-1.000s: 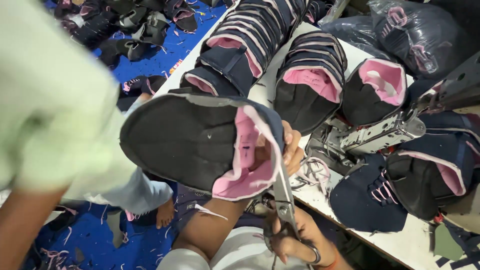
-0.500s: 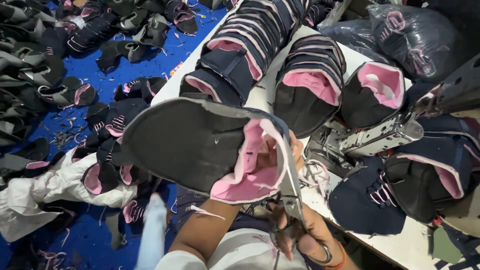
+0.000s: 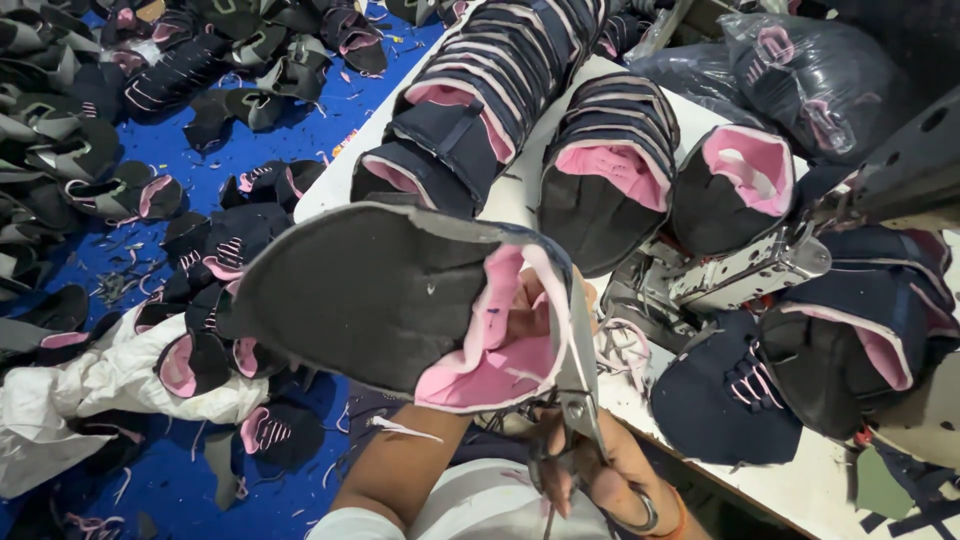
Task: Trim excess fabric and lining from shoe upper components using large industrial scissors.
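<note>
My left hand is pushed inside a dark shoe upper with a pink lining, holding it up with the open end toward me; only the fingers show through the opening. My right hand grips a pair of metal scissors, whose blades run up along the right edge of the pink lining. My left forearm comes up from below into the upper.
Nested rows of dark and pink shoe uppers lie on the white table, with a sewing machine at right. Bagged uppers sit at the back. Many more uppers and white cloth litter the blue floor.
A person's pale sleeve that filled the left side a second ago is gone, uncovering the floor. The upper has turned slightly and the scissors have moved up along its lining edge.
</note>
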